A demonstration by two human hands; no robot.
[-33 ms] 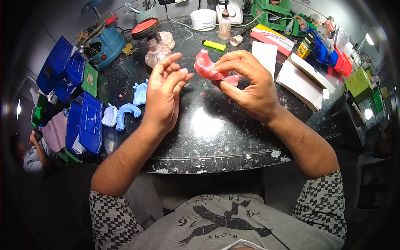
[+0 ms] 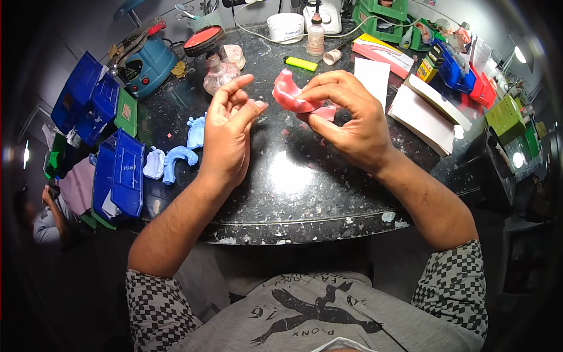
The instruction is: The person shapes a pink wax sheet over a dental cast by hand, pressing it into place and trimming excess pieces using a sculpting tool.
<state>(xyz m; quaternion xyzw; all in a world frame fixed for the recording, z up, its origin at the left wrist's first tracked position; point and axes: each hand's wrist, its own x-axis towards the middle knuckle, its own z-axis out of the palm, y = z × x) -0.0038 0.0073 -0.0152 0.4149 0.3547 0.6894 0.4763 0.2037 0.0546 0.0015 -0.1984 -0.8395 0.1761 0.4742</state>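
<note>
My right hand (image 2: 355, 123) grips a glossy pink, curved moulded piece (image 2: 287, 91), with a flatter pink piece (image 2: 326, 114) below it between the fingers. My left hand (image 2: 229, 132) is raised just left of the pink piece, apart from it, fingers loosely bent and holding nothing. Beyond it stand a pinkish glass container (image 2: 220, 79) and a round red-topped dish (image 2: 202, 38). Left of my left hand lie a pale moulded piece (image 2: 153, 163), a blue horseshoe-shaped piece (image 2: 179, 158) and another blue piece (image 2: 196, 129), partly hidden by that hand.
Blue bins (image 2: 117, 176) and a teal machine (image 2: 146, 67) line the left. A green lighter (image 2: 301, 64), bottle (image 2: 315, 41) and white tub (image 2: 285, 26) are at the back. White boxes (image 2: 425, 117), a paper (image 2: 370, 76) and trays (image 2: 460, 70) fill the right. Another person (image 2: 53, 220) is at far left.
The fingers of my left hand have curled very slightly inward. The pink piece and my right hand appear unmoved.
</note>
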